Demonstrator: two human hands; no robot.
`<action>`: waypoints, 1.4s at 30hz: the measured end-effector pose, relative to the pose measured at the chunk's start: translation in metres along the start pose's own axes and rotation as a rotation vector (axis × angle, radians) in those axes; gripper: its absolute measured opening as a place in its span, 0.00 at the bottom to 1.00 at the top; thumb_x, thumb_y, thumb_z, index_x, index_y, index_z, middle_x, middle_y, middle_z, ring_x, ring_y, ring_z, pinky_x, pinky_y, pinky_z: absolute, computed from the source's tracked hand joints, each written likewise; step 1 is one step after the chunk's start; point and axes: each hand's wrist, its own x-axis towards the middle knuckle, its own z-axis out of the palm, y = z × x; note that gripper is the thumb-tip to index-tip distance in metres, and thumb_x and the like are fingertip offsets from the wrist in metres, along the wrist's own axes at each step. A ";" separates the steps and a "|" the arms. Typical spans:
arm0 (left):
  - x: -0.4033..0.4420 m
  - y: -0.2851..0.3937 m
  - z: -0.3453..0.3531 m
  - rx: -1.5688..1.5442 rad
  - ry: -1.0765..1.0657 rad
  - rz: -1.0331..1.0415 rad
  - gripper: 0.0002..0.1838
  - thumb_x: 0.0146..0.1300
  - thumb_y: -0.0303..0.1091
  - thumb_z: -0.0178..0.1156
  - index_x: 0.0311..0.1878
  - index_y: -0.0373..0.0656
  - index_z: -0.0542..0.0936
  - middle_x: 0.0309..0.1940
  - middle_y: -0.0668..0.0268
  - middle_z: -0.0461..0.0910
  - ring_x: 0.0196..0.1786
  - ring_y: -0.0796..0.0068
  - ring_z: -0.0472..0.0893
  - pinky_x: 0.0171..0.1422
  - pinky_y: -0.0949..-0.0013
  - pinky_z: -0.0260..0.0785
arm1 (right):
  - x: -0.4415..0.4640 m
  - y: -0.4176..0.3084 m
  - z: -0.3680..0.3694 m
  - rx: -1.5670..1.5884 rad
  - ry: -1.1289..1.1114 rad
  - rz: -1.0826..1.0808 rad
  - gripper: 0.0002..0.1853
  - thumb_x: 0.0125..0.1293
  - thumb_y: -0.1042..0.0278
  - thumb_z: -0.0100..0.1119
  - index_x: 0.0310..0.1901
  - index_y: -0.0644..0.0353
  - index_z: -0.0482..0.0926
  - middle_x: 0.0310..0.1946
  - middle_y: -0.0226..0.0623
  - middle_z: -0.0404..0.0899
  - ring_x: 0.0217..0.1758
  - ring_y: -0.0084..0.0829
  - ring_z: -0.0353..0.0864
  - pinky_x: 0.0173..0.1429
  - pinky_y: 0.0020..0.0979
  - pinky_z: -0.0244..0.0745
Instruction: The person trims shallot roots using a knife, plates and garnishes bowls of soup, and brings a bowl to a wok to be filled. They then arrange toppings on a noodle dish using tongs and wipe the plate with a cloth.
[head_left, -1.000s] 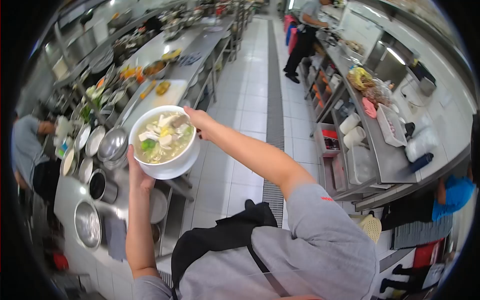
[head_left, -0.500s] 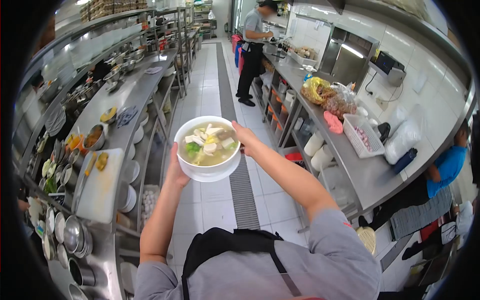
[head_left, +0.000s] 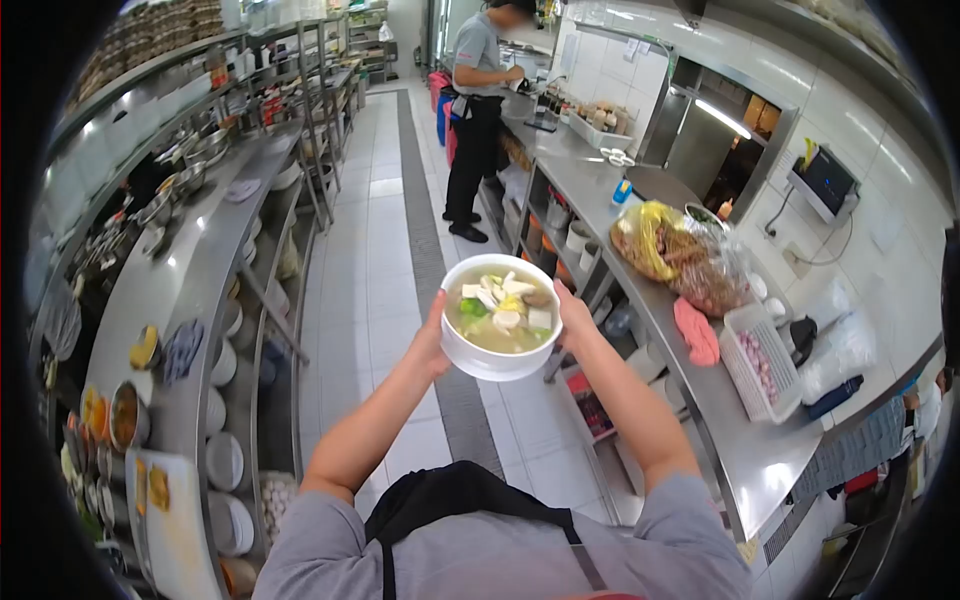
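Between both hands I carry a white bowl of soup (head_left: 500, 312) above the tiled aisle. White cubes that look like tofu, pale slices and green leaves float in the clear broth. Under the bowl shows the rim of a white saucer (head_left: 490, 372). My left hand (head_left: 433, 336) grips the left side of the bowl and saucer, its fingers partly hidden beneath. On the opposite side my right hand (head_left: 573, 316) is closed around the rim, with most fingers out of sight.
Along the left runs a steel counter (head_left: 150, 290) with a cutting board (head_left: 180, 530) and pans. The right counter (head_left: 650, 290) bears bagged food (head_left: 680, 255), a pink cloth (head_left: 697, 332) and a white basket (head_left: 755, 390). A co-worker (head_left: 478, 110) stands farther up the aisle, at the right counter.
The bowl, held by both hands, has shifted right and slightly down in view. My view has moved forward and turned, so the right counter appears closer. The person in blue has mostly left view.
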 end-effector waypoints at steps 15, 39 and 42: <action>0.444 0.088 -0.061 0.139 -0.185 -0.171 0.36 0.63 0.61 0.32 0.64 0.41 0.55 0.62 0.57 0.60 0.63 0.64 0.62 0.65 0.62 0.56 | 0.331 -0.153 -0.046 0.128 0.342 -0.115 0.24 0.63 0.46 0.43 0.51 0.56 0.71 0.47 0.37 0.73 0.46 0.35 0.75 0.46 0.38 0.72; 0.997 0.156 -0.132 0.575 0.048 -0.410 0.40 0.54 0.63 0.51 0.53 0.30 0.68 0.50 0.53 0.72 0.51 0.64 0.73 0.54 0.64 0.64 | 0.754 -0.305 -0.115 0.157 0.855 -0.180 0.25 0.63 0.47 0.45 0.51 0.60 0.69 0.44 0.39 0.73 0.41 0.34 0.76 0.40 0.38 0.73; 1.041 0.147 -0.139 0.591 0.005 -0.451 0.40 0.54 0.63 0.51 0.50 0.29 0.70 0.45 0.55 0.74 0.45 0.65 0.75 0.49 0.65 0.66 | 0.775 -0.322 -0.118 0.165 0.924 -0.186 0.27 0.62 0.46 0.45 0.52 0.62 0.69 0.45 0.41 0.72 0.44 0.36 0.74 0.43 0.40 0.71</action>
